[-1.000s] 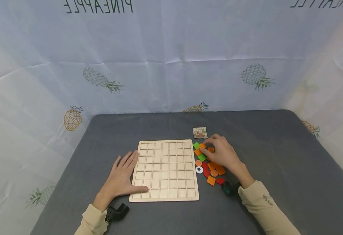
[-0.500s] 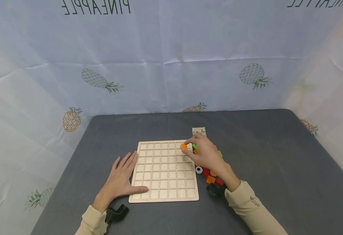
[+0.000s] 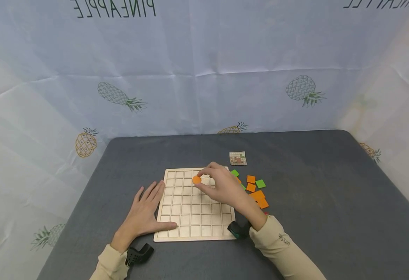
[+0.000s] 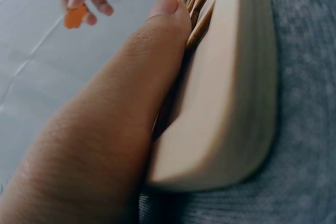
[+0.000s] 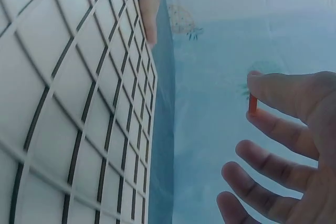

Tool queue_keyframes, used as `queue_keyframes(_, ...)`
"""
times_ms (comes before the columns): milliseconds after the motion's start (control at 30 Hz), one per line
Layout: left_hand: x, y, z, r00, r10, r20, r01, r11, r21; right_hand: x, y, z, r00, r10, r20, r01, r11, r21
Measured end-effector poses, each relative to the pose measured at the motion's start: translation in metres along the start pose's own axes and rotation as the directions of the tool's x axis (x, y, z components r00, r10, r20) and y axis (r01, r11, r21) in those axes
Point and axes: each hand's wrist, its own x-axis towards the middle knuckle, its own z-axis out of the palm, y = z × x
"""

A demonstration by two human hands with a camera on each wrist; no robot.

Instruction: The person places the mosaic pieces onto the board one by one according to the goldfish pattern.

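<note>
A pale wooden board (image 3: pixel 196 210) with a grid of square recesses lies on the table. My left hand (image 3: pixel 144 213) rests at its left side, fingers spread straight along the edge and the thumb lying over the near-left corner. In the left wrist view that thumb (image 4: pixel 121 82) lies against the board's raised border. Between thumb and index finger, my right hand (image 3: pixel 222 187) pinches an orange disc (image 3: pixel 196 179) above the upper part of the grid. The right wrist view shows the orange disc (image 5: pixel 253 105) edge-on and apart from the board, with the other fingers loosely bent.
Right of the board lie several loose pieces, among them an orange square (image 3: pixel 251 179) and a green square (image 3: pixel 260 183). My right forearm hides some of them. A small patterned card (image 3: pixel 237 158) lies behind the pieces. A pineapple-print cloth (image 3: pixel 204 101) hangs behind the table.
My right hand has taken the orange disc from the loose pieces and carried it left over the board. More of the pile's right side now shows. The left hand stays in place.
</note>
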Motion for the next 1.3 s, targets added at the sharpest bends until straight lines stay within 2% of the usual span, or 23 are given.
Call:
queue_keyframes(167,0.0,0.001,0.0,1.0,0.005,-0.004,-0.005,1.0,0.006,0.004,-0.011,0.009,0.999,-0.034,0.025,0.033,0.998,0.05)
queue_keyframes(500,0.0,0.001,-0.001,1.0,-0.002,0.004,0.002,1.0,0.011,0.013,-0.027,0.027,0.993,-0.092,0.069,0.087,0.993,0.082)
queue_keyframes(767,-0.001,0.001,0.0,1.0,0.02,-0.024,-0.019,1.0,0.02,0.017,-0.038,0.049,0.986,-0.097,0.133,0.084,0.991,0.101)
queue_keyframes(1300,-0.002,0.002,0.001,0.999,0.034,-0.042,-0.033,0.999,0.009,0.016,-0.036,0.083,0.981,-0.111,0.16,0.102,0.993,0.059)
